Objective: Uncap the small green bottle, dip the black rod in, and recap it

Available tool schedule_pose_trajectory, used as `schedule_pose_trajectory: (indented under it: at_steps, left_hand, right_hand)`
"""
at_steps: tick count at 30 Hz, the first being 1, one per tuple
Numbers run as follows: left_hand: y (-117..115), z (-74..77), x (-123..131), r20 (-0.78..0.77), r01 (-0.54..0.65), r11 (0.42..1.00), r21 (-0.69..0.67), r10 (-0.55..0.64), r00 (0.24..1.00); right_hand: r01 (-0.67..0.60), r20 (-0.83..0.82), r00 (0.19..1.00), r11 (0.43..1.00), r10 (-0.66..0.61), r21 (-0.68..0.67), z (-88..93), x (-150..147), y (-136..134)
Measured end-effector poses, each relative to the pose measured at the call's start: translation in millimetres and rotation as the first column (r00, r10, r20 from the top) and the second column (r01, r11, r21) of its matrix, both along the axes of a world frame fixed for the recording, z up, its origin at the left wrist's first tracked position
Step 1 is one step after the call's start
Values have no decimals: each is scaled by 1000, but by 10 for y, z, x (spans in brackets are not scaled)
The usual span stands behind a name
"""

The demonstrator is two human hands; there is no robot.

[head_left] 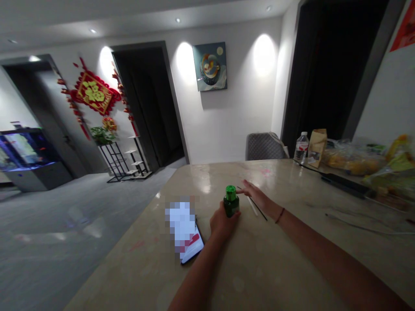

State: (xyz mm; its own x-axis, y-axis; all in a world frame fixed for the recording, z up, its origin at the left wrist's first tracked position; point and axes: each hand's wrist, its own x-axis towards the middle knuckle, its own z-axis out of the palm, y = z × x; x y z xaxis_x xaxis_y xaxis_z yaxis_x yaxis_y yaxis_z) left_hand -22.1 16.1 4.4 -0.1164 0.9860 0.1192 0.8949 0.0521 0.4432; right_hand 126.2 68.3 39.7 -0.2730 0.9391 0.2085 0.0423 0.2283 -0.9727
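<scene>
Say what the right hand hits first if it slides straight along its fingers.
Probably nothing: past the right hand lies only bare beige marble tabletop. The small dark green bottle in the left hand looks nearer, off that line; depth unclear.

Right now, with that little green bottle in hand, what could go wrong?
The small green bottle is gripped only low down by the left hand; a nudge might tip it toward the phone beside it. The right hand stretches flat by thin sticks, which could roll across the smooth table.
</scene>
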Motion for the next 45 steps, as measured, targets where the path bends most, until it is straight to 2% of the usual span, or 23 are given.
schedule_pose_trajectory:
  at_steps: [3,7,9,13,18,22,24,28,32,36,41,43,45]
  left_hand:
    - [-2,17,7,-3,7,1000,-14,-7,1000]
    - [-1,28,21,19,-11,1000,-13,11,1000]
    - [4,18,19,29,-16,1000,-3,16,999]
    - [19,-12,4,39,-15,1000,1,15,999]
    - [31,-48,1,49,-18,999,39,16,999]
    - [43,-90,-1,38,-17,998,67,14,999]
    - [49,-109,-7,30,-19,996,83,16,999]
    - [59,-136,-9,12,48,989,138,-50,999]
    - [79,-167,18,-23,24,989,147,-20,1000]
    - [103,-204,26,-28,-53,991,122,57,998]
    - [113,-221,6,-20,-61,989,132,64,998]
    - [114,-219,4,-18,-61,988,144,64,998]
    - [116,-215,3,-17,-58,986,154,61,998]
  right_hand:
    - [106,77,991,993,-110,52,58,-10,30]
    - [29,22,999,998,-30,57,50,-14,27]
    - [32,-3,1000,998,-31,56,33,22,33]
    - [205,17,978,976,-207,77,1,107,58]
    - [49,-6,999,994,-48,95,-19,70,55]
    - [118,-30,993,990,-116,76,-68,85,110]
    - [84,19,996,992,-86,92,-142,72,134]
    - [-69,206,978,972,21,225,-300,-53,151]
    - [-73,317,948,953,-26,295,-306,-169,233]
    - [30,395,903,943,-168,333,-245,-231,411]
    - [186,437,825,903,-357,388,-238,-211,568]
    - [226,497,753,879,-432,420,-251,-105,542]
    - [223,621,646,887,-444,404,-282,50,462]
